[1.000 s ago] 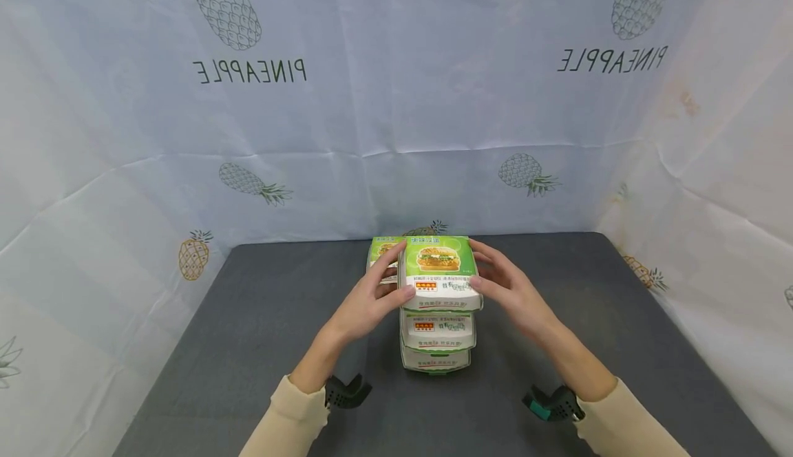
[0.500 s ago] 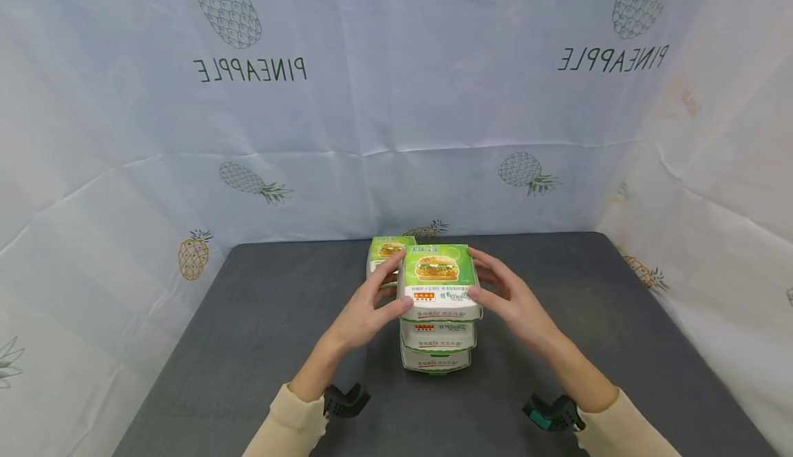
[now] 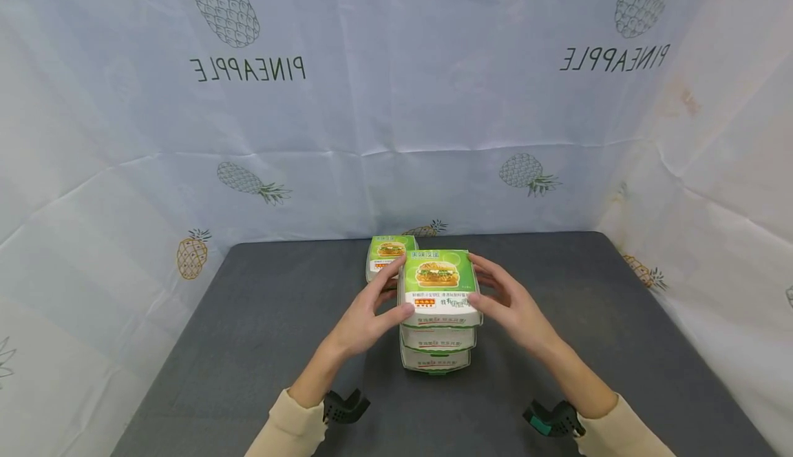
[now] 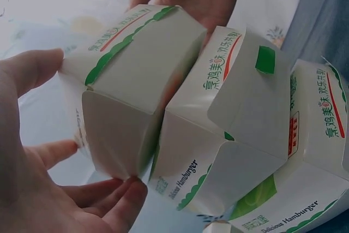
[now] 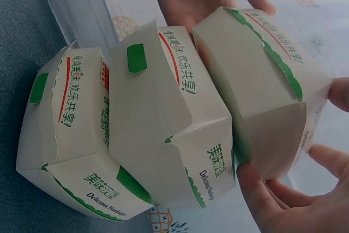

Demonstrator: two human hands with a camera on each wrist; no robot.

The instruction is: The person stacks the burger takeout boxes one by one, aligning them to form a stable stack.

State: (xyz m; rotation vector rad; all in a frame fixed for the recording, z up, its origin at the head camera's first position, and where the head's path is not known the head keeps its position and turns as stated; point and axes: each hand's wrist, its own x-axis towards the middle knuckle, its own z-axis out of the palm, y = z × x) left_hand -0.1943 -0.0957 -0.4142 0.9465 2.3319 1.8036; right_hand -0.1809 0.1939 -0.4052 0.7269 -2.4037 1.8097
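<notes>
1. Left of centre, low in the head view, your left hand [image 3: 362, 323] is clamped on the top box's [image 3: 438, 286] left side, thumb near its front corner.
2. Just right, a rear box [image 3: 392, 245] shows its green lid behind the stack.
3. In the lower centre, the top box lies over the middle box [image 3: 438, 338], above the bottom box [image 3: 436, 360]; whether the upper two touch, you cannot tell.
4. Right of centre, your right hand [image 3: 520, 314] grips the top box's right side.

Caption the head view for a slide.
Left hand and right hand hold a green-and-white square cardboard burger box over two stacked boxes; a fourth box sits behind.
</notes>
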